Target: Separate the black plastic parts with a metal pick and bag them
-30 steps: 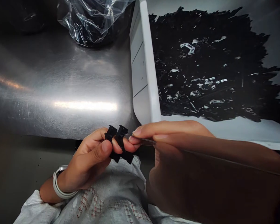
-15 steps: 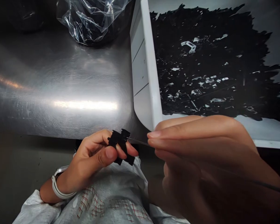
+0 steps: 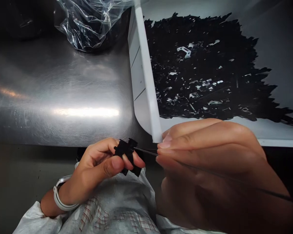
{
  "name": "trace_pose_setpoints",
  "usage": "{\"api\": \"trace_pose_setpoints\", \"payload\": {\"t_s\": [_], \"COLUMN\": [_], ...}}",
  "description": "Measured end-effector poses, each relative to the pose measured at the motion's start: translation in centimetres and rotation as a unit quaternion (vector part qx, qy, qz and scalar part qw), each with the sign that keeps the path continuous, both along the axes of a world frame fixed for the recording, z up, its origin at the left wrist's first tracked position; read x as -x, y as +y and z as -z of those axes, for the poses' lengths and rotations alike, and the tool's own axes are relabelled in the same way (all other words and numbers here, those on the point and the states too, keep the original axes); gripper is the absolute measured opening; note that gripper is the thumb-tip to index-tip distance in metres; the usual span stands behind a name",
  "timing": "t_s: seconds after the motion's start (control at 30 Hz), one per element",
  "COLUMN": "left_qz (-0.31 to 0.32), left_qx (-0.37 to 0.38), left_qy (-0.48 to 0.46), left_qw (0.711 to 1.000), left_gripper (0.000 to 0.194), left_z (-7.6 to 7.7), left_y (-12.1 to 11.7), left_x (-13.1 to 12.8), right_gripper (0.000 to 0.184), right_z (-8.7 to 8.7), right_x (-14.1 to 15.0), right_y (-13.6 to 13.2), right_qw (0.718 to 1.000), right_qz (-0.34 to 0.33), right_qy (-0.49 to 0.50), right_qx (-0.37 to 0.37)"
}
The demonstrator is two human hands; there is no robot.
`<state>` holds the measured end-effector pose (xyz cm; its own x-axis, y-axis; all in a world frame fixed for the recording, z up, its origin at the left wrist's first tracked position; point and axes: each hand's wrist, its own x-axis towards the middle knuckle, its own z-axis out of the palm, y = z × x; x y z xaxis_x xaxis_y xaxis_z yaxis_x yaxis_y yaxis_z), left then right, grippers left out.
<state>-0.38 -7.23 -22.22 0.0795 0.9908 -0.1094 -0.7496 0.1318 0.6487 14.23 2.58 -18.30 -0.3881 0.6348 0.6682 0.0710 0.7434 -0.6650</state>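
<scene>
Black notched plastic parts are gripped between the thumb and fingers of my left hand, just below the metal table's front edge. My right hand is closed in a pinch on a thin dark rod, whose far stretch runs back over the hand to the right. The rod's tip meets the right side of the black parts; whether it enters them I cannot tell. My left fingers hide some of the parts' middle.
A white bin stands at the right, holding a heap of black parts with silver metal pieces among them. A clear plastic bag with dark contents rests at the back of the steel table.
The bin and its heap have shifted left in view. My left hand keeps the black parts nearly in place, and the right hand has stayed close with the rod at them.
</scene>
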Motion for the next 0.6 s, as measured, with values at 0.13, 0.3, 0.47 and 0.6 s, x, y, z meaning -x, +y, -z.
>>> {"api": "trace_pose_setpoints", "payload": {"t_s": [0.13, 0.3, 0.47, 0.6], "left_qz": [-0.004, -0.014, -0.008, -0.008], "left_qx": [0.010, 0.018, 0.028, 0.035], "left_qy": [0.011, 0.025, 0.008, -0.011], "left_qw": [1.000, 0.999, 1.000, 0.999], "left_gripper": [0.019, 0.020, 0.019, 0.018], "left_z": [0.0, -0.1, -0.4, -0.8], "left_y": [0.0, 0.1, 0.4, 0.7], "left_x": [-0.1, -0.2, -0.4, -0.5], "right_gripper": [0.033, 0.040, 0.035, 0.008], "right_z": [-0.8, -1.8, -0.6, 1.0], "right_x": [0.6, 0.5, 0.1, 0.3], "right_y": [-0.3, -0.1, -0.6, -1.1], "right_qw": [0.997, 0.997, 0.998, 0.997], "right_qz": [-0.014, -0.048, -0.017, 0.030], "right_qy": [0.059, 0.035, 0.036, 0.060], "right_qx": [0.037, 0.050, 0.040, 0.025]}}
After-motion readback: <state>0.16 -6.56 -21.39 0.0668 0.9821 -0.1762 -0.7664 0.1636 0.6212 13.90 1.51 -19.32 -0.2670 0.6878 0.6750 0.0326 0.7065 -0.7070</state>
